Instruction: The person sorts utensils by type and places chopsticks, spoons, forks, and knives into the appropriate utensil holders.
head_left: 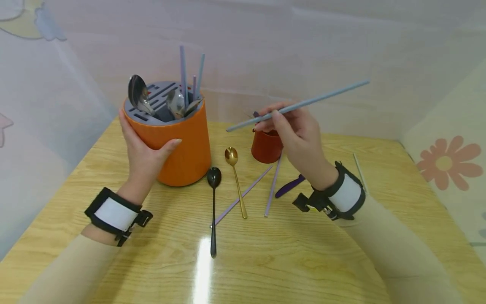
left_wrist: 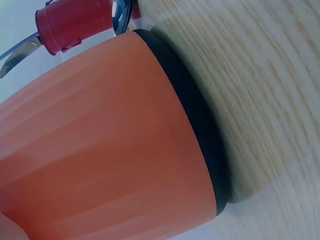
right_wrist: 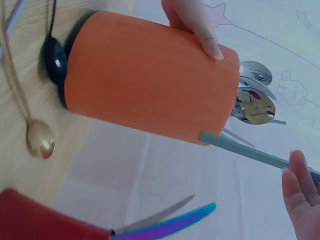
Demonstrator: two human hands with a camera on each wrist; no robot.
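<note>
We look down over our own forearms at a pale wooden tabletop [head_left: 303, 261]. Nearest us lie a black spoon [head_left: 214, 202], a gold spoon [head_left: 234, 177] and two lilac chopsticks [head_left: 262, 185], with a purple handle [head_left: 288, 185] just beside our right wrist.

Our left hand [head_left: 142, 154] wraps the near side of an upright orange utensil holder [head_left: 182, 143], thumb across its front and fingers [head_left: 125, 124] curled behind. The holder stands on the tabletop on a black base, and its grey slotted top carries silver spoons [head_left: 138, 95] and upright chopsticks [head_left: 184, 76].

Our right hand [head_left: 298, 133] is raised above the tabletop, its fingers pinching a grey-blue chopstick [head_left: 322, 99] that slants up to the right, its lower tip pointing toward the holder.

Behind that hand sits a small red cup [head_left: 265, 147] holding scissors. Pale patterned sheets close in the far side.
</note>
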